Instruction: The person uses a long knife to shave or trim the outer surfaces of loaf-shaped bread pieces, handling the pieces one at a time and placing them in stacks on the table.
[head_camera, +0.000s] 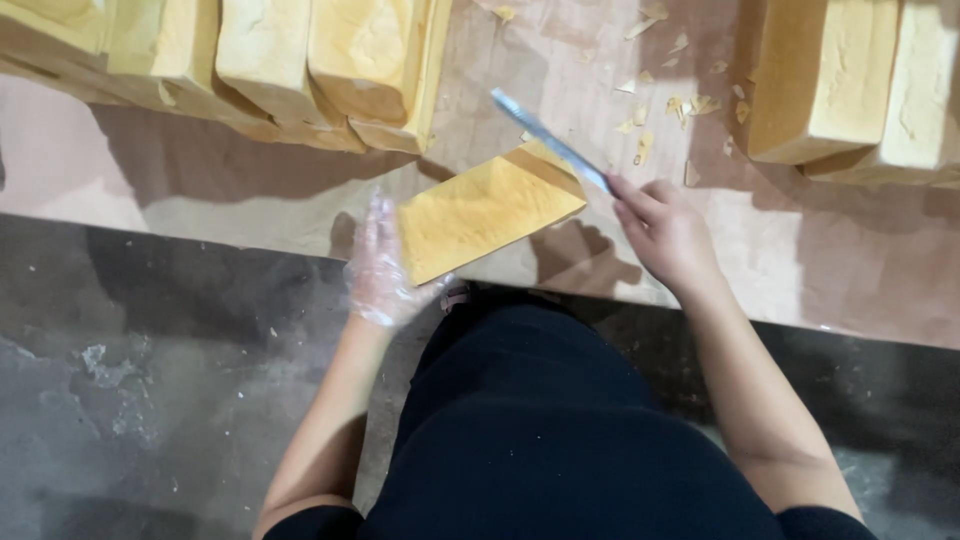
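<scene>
Left hand (380, 268), gloved, fingers closed on the loaf (487, 210); right hand (662, 228) grips the knife (548, 140). Keep the blade flat along the crust, trimming thinly.

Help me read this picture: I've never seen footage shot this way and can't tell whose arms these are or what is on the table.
There is no machine here. The single picture comes from a camera worn on a person's head, looking down, so the two arms entering from below are that person's own, and the dark shape between them is their body.

The left hand, in a thin clear glove, holds a flat loaf of bread by its near end, tilted above the table edge. The bare right hand grips a long knife, whose blade lies along the loaf's far edge.

On the paper-covered table stand more pale loaves, a row at upper left and some at upper right, with crust shavings scattered between them. Below is a grey floor.
</scene>
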